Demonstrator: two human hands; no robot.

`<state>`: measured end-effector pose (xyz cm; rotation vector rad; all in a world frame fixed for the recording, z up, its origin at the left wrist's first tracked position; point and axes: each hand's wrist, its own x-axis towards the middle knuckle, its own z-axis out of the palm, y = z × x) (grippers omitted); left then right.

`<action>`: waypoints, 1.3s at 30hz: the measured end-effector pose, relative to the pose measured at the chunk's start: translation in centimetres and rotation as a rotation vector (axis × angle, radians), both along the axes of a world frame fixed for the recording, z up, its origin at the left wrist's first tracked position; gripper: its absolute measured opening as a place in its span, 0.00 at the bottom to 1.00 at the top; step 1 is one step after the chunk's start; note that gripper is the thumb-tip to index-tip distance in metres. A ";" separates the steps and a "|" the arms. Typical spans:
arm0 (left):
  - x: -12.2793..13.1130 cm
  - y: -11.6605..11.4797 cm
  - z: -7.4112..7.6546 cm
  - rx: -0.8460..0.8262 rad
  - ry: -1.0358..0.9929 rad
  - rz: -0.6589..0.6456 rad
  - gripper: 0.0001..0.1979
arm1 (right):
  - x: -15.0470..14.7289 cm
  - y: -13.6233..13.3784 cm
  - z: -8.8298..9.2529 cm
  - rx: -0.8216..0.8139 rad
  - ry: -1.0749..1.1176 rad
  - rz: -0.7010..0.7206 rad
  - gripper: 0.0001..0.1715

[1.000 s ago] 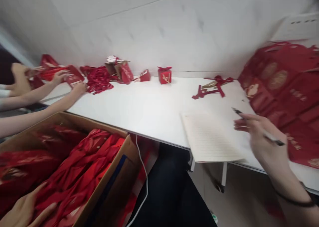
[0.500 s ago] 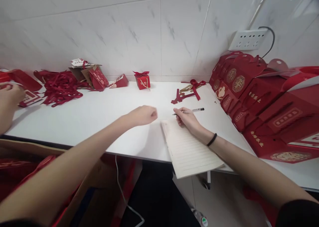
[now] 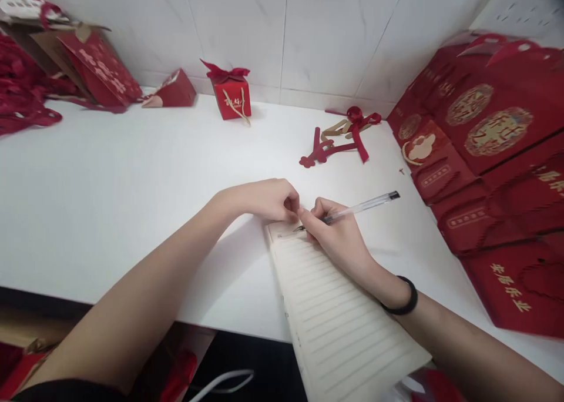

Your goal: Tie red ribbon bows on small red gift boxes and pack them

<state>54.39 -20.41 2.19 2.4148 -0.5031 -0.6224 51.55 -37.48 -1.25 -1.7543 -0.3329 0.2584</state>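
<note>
My right hand [image 3: 341,237] grips a clear pen with a black cap end [image 3: 372,203]. Its tip points at the top lines of a lined notebook [image 3: 348,314], and the hand rests on the page. A black band circles that wrist. My left hand [image 3: 271,199] is curled loosely at the notebook's top edge, close to the right fingertips. Its fingers are bent in, with nothing seen in them. The notebook's lower end juts past the table's front edge.
Red gift bags [image 3: 497,126] stand stacked along the right. A small red box with a bow [image 3: 233,99] sits by the wall, near a folded red piece [image 3: 178,90]. Red ribbon scraps [image 3: 328,151] lie beyond my hands. More ribbon [image 3: 20,87] is heaped far left.
The view has moved closer to the notebook. My left hand has come right to the notebook's top edge, and the pen tip has been lowered to the page. Another person's hand has left view.
</note>
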 end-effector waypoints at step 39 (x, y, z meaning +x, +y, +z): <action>-0.1 -0.3 0.3 0.148 0.101 0.017 0.11 | -0.3 0.5 0.0 -0.179 -0.187 0.020 0.18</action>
